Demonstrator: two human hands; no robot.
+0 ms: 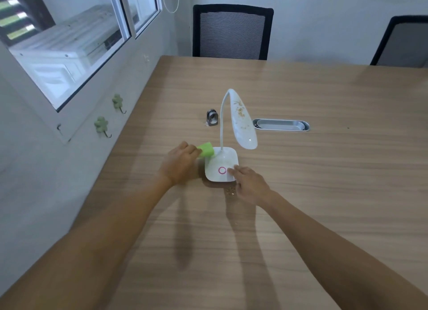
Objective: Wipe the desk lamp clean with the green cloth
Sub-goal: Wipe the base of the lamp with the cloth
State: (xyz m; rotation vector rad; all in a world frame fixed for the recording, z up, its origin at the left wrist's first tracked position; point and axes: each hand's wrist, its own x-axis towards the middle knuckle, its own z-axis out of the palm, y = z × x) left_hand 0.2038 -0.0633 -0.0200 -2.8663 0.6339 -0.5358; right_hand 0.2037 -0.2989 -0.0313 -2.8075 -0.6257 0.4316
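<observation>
A white desk lamp stands on the wooden table, with a square base bearing a pink ring, a thin curved neck and a long head. Brown crumbs speckle the head's upper surface. My left hand grips a folded green cloth and presses it against the base's far left corner. My right hand rests on the base's near right corner with its fingers spread, holding nothing. A small heap of brown crumbs lies on the table just in front of the base.
A small metal clip-like object stands left of the lamp neck. A silver oval cable tray is set into the table to the right. Two black mesh chairs stand at the far edge. A wall with windows and green hooks runs along the left.
</observation>
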